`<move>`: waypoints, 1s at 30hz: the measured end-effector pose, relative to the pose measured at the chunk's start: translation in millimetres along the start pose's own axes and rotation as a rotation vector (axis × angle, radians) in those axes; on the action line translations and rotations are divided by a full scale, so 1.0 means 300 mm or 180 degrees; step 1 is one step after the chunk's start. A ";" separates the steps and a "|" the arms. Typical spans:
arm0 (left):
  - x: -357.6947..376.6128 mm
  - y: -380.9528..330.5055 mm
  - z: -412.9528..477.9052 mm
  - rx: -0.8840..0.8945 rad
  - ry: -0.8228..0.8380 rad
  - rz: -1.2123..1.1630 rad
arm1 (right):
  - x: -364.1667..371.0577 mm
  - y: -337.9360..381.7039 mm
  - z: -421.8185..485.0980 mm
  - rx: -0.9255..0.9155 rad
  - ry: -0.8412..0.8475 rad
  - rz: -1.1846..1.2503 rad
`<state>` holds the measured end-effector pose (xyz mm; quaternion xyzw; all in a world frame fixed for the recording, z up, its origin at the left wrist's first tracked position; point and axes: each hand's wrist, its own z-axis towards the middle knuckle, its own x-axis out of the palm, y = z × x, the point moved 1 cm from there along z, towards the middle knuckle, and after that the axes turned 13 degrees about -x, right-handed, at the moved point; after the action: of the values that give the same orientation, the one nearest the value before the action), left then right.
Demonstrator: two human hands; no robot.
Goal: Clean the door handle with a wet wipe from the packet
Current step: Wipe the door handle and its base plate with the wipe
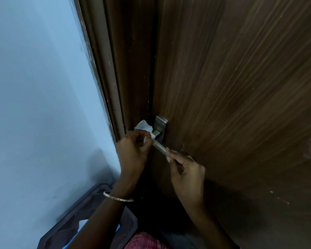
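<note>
A silver lever door handle [159, 146] juts from its metal plate [161, 125] on the brown wooden door [232, 87]. My left hand [133, 150] pinches a crumpled white wet wipe [144, 128] against the handle's inner end, near the plate. My right hand [185, 169] grips the handle's free end between thumb and fingers. A thin bangle circles my left wrist. The wipe packet is hidden from view.
A brown door frame [113, 78] runs along the door's left edge, beside a pale blue wall [39, 105]. Below my left arm stands a dark bin [75, 218] holding white and blue items. Pink fabric [144, 241] shows at the bottom edge.
</note>
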<state>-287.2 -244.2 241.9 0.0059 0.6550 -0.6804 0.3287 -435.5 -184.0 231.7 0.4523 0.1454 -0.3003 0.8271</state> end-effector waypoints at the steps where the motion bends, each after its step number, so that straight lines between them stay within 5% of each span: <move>1: -0.003 0.004 -0.005 -0.0002 -0.0006 -0.0029 | 0.001 -0.001 0.000 -0.0005 -0.0012 -0.0015; 11: 0.070 -0.025 0.033 -0.0121 0.0400 0.0278 | -0.011 -0.006 0.003 -0.0097 0.0086 -0.0091; 18: 0.066 0.008 0.033 -0.1115 0.0633 -0.0511 | -0.006 -0.003 0.004 -0.0092 0.0009 -0.0139; 26: 0.060 0.045 0.001 -0.2945 0.1062 -0.2331 | -0.013 0.003 0.004 -0.0085 0.0007 -0.0085; 30: 0.079 0.082 -0.056 -0.2817 0.0950 -0.2519 | -0.012 0.002 0.005 -0.0062 0.0027 -0.0083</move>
<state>-301.7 -237.6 207.2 -0.2797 0.8669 -0.4060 -0.0730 -438.2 -183.6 234.7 0.4437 0.1577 -0.3078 0.8268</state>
